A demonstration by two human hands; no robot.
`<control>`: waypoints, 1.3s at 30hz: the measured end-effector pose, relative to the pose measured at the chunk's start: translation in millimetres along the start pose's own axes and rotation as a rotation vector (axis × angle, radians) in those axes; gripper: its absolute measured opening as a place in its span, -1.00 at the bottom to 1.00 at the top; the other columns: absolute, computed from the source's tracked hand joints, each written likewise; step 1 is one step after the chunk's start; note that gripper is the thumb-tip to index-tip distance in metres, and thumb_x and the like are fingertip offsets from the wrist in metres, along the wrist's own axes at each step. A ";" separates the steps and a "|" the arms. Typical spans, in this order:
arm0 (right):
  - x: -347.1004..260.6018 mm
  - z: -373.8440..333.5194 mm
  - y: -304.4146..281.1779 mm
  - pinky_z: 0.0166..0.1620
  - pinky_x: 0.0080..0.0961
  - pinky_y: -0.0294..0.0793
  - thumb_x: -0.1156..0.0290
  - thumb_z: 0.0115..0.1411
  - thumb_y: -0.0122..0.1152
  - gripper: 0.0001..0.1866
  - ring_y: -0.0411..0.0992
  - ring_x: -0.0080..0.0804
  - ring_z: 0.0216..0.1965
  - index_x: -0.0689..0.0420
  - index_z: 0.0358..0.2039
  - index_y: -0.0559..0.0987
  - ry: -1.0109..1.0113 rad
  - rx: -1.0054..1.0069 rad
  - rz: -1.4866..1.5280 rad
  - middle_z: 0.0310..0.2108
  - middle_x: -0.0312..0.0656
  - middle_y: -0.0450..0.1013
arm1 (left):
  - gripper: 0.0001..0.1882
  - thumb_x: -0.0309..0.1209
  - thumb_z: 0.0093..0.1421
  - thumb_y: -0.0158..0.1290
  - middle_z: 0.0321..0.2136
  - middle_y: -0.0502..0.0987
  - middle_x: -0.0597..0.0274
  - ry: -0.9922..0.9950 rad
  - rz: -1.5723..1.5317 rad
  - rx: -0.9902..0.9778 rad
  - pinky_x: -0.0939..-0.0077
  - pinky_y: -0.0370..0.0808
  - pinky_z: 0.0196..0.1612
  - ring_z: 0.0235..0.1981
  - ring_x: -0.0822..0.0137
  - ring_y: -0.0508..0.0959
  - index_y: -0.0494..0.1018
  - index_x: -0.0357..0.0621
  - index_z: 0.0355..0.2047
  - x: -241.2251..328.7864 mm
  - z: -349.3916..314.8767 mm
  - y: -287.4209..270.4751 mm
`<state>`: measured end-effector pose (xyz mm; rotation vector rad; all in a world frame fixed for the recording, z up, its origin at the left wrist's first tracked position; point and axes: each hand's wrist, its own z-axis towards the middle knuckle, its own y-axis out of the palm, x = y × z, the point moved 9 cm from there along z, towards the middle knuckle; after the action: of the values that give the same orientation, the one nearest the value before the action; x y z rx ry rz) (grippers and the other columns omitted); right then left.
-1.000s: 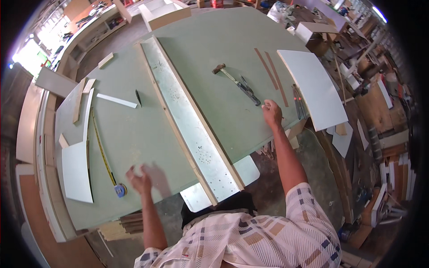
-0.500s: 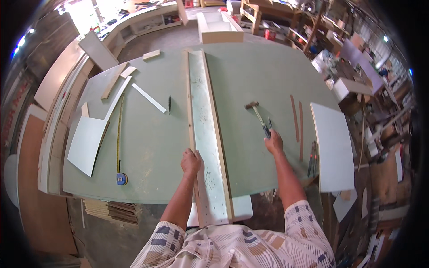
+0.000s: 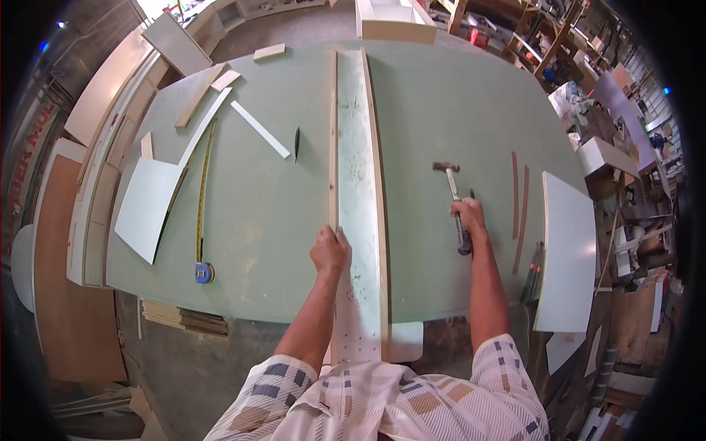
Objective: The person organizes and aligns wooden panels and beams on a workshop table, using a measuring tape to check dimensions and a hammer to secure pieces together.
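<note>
A long white board edged with two wooden strips, a shallow trough (image 3: 357, 169), runs away from my body across the green table. My left hand (image 3: 329, 248) is closed around its left strip, thumb on top near the white face. To the right, my right hand (image 3: 469, 214) grips a hammer (image 3: 452, 180) about mid-handle. The hammer's head points away from me, and its dark grip end sticks out below my fingers. A thin dark pointed thing (image 3: 472, 193) pokes up beside that hand; whether the hand holds it too is unclear.
A tape measure (image 3: 204, 273) lies extended on the left, near a white panel (image 3: 147, 209), loose strips and a dark slim tool (image 3: 297, 145). Two brown strips (image 3: 521, 220), pliers-like tools (image 3: 533, 272) and a white panel (image 3: 568, 253) lie right. A box (image 3: 397, 29) stands beyond the table.
My right hand has moved from the hammer's grip end up to mid-handle and closed on it; the hammer has turned straighter. My left hand stays on the strip. The whole view has shifted.
</note>
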<state>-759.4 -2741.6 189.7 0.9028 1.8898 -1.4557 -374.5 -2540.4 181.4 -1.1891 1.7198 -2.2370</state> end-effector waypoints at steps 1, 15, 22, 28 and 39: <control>-14.2 -19.4 0.6 -0.44 -0.48 0.28 0.38 -0.15 0.29 -0.80 0.26 -0.55 -0.55 0.18 -0.55 0.47 -0.047 0.015 0.178 -0.61 -0.31 0.34 | -0.70 -0.15 0.35 -0.02 -0.29 0.56 -0.11 0.000 0.007 -0.015 -0.09 0.52 -0.28 -0.37 -0.22 0.60 0.36 -0.18 -0.27 -0.3 -0.3 1.7; -63.1 -369.6 122.8 -0.37 -0.13 0.49 0.30 0.43 0.04 -0.68 0.55 0.05 -0.44 0.20 0.08 0.42 -0.255 0.074 0.089 -0.45 0.13 0.51 | -0.69 -0.18 0.36 -0.02 -0.21 0.49 -0.04 0.006 0.001 -0.012 0.07 0.59 -0.23 -0.30 -0.09 0.64 0.35 -0.21 -0.19 4.4 -7.1 5.0; -94.0 -383.0 156.1 -0.31 0.02 0.51 0.29 0.42 0.00 -0.66 0.53 0.26 -0.29 0.18 0.12 0.42 -0.322 0.267 -0.200 -0.36 0.20 0.54 | -0.70 -0.19 0.36 -0.01 -0.19 0.48 -0.02 0.032 -0.017 0.007 0.11 0.60 -0.23 -0.28 -0.05 0.65 0.35 -0.21 -0.17 3.1 -5.8 1.5; -88.6 -375.9 160.9 -0.33 0.00 0.53 0.29 0.42 0.00 -0.65 0.55 0.22 -0.34 0.22 0.10 0.44 -0.291 0.247 -0.313 -0.33 0.15 0.56 | -0.69 -0.19 0.40 -0.08 -0.12 0.46 -0.04 0.014 -0.022 -0.065 0.10 0.59 -0.13 -0.17 -0.05 0.63 0.35 -0.22 -0.13 -0.1 -7.2 8.0; -100.6 -381.3 156.4 -0.39 -0.05 0.53 0.37 0.39 0.03 -0.64 0.56 0.16 -0.39 0.26 0.13 0.38 -0.373 0.377 -0.294 -0.39 0.14 0.55 | -0.70 -0.21 0.37 -0.01 -0.11 0.44 0.00 -0.009 -0.020 -0.083 0.15 0.59 -0.16 -0.18 -0.01 0.62 0.34 -0.21 -0.13 5.7 -6.4 11.3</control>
<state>-590.6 -2360.3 267.5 0.4711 1.5406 -2.0441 -386.6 -2542.3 174.4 -1.2359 1.8219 -2.1872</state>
